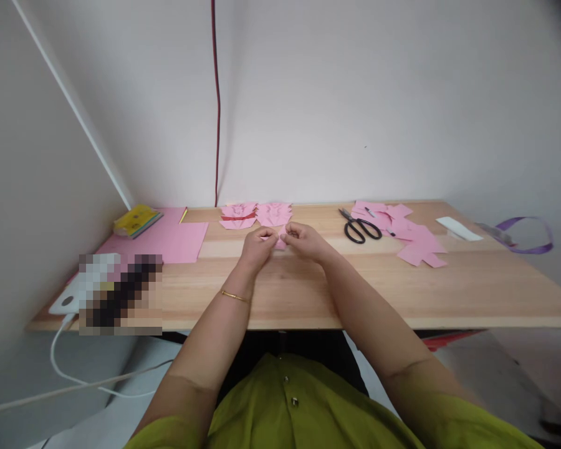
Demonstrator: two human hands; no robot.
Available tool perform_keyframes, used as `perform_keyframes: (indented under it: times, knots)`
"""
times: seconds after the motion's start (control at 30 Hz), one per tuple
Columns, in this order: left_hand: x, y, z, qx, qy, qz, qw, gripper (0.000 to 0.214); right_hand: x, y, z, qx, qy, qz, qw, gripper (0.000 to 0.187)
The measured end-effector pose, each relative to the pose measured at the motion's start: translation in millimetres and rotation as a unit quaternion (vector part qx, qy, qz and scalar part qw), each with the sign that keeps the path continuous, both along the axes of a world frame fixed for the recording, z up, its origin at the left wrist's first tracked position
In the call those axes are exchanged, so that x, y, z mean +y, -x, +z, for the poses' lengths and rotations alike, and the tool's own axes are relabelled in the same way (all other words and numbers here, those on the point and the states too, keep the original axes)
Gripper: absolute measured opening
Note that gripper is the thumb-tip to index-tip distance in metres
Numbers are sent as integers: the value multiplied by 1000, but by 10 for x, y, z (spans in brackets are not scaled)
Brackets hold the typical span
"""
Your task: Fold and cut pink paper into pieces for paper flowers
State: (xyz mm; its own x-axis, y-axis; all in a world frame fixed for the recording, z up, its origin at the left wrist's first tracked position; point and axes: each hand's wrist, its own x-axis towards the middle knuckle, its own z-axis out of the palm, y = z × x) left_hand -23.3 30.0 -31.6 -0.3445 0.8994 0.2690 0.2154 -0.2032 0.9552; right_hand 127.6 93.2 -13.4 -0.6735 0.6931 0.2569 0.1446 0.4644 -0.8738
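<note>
Both hands meet over the middle of the table, pinching a small piece of pink paper [281, 244] between them. My left hand [258, 244] grips its left side with thumb and forefinger. On the other side, my right hand [307, 241] is closed on the paper the same way. Much of the paper is hidden behind the fingers. Just beyond the hands lie folded pink paper pieces [273, 214] in two groups, the left one [238, 222] with a red strip across it.
Black-handled scissors [361, 229] lie right of my hands, beside pink paper cutouts [419, 244]. Farther right are a white strip [459, 229] and a purple band [533, 249]. At left are pink sheets [180, 242], a yellow packet [138, 219] and a white device with a cable [68, 301].
</note>
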Motion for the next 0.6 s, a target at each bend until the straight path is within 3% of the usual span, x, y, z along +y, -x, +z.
perform_keyframes:
  times: [0.13, 0.3, 0.4, 0.6]
  knots:
    - [5, -1, -7, -86, 7, -20, 996, 16, 8, -2, 1, 20, 36, -7, 999, 26]
    - [11, -23, 3, -277, 38, -71, 957, 39, 69, 33, -69, 61, 51, -44, 996, 28]
    - [22, -50, -18, -277, 50, -86, 956, 39, 70, 50, -91, 59, 49, -60, 995, 28]
    - [77, -69, -98, -257, 13, -20, 966, 29, 9, 84, -70, 81, 66, -40, 994, 26]
